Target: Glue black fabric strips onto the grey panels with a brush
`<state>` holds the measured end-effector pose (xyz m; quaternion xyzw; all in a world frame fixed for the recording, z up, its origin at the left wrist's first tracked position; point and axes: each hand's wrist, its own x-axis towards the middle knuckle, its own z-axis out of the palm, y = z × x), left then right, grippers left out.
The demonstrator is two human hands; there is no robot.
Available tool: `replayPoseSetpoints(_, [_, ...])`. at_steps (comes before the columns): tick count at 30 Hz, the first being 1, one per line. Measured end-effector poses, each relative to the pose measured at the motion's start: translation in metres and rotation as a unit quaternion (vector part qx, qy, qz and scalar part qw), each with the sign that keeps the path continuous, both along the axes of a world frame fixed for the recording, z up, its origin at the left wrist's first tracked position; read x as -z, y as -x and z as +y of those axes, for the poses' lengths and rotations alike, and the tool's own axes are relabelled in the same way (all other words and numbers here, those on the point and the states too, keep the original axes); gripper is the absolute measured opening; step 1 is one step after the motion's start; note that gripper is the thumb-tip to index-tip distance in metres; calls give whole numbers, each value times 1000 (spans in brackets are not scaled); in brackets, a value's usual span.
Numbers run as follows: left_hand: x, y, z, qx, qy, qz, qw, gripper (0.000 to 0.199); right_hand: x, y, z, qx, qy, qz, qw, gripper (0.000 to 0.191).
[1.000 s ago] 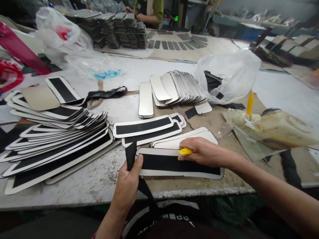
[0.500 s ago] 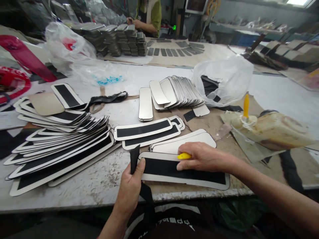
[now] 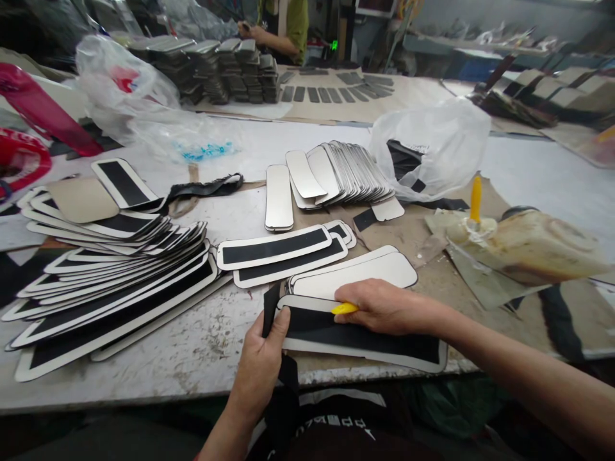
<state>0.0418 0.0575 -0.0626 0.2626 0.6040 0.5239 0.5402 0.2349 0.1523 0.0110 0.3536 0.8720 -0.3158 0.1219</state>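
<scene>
A long white-edged panel with a black strip down its middle [image 3: 317, 328] lies at the table's front edge. My left hand [image 3: 257, 362] is closed at its left end, thumb on top, pinching a loose black fabric strip [image 3: 270, 306] that stands up past the fingers and hangs below. Over the panel's middle, my right hand [image 3: 384, 307] is closed around a small yellow tool [image 3: 344, 308]; most of the tool is hidden in the fingers, so its kind is unclear. Just behind lie plain white panels [image 3: 355, 272] and a few black-striped panels [image 3: 276, 248].
Striped panels are heaped at left [image 3: 115, 301]. Farther back stand a row of pale panels [image 3: 353, 173] and a plastic bag [image 3: 451, 147]. A yellow-handled brush or tool [image 3: 475, 198] stands in a glue-stained container [image 3: 542, 246] at right. Across the table is a co-worker [image 3: 288, 32].
My left hand, with the black strip, has shifted slightly right along with the panel's left end. My right hand has slid slightly left and down with the yellow tool.
</scene>
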Motion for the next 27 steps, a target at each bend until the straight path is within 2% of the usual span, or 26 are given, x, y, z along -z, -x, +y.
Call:
replayPoseSetpoints(6, [2, 3, -1, 18, 4, 9, 1000, 44, -4, 0, 3, -3, 28, 2, 1000, 21])
replayPoseSetpoints(11, [4, 2, -1, 5, 36, -31, 999, 43, -1, 0, 7, -15, 57, 18, 998, 26])
replayPoseSetpoints(14, [5, 2, 2, -29, 75, -27, 996, 43, -6, -5, 9, 1, -27, -16, 1000, 24])
replayPoseSetpoints(16, [5, 4, 3, -51, 105, -24, 993, 45, -12, -14, 7, 46, -141, -48, 988, 15])
replayPoseSetpoints(18, [5, 4, 5, -68, 117, -26, 990, 46, -18, -30, 3, 107, -245, -62, 961, 13])
replayPoseSetpoints(20, [5, 4, 7, -86, 112, -30, 990, 43, -20, -50, -2, 166, -308, -46, 936, 13])
replayPoseSetpoints(23, [2, 3, 11, -116, 123, -40, 985, 35, -12, -81, -11, 235, -325, 7, 916, 16])
replayPoseSetpoints(27, [-1, 0, 16, -139, 135, -47, 980, 26, 8, -103, -23, 335, -262, 70, 903, 29])
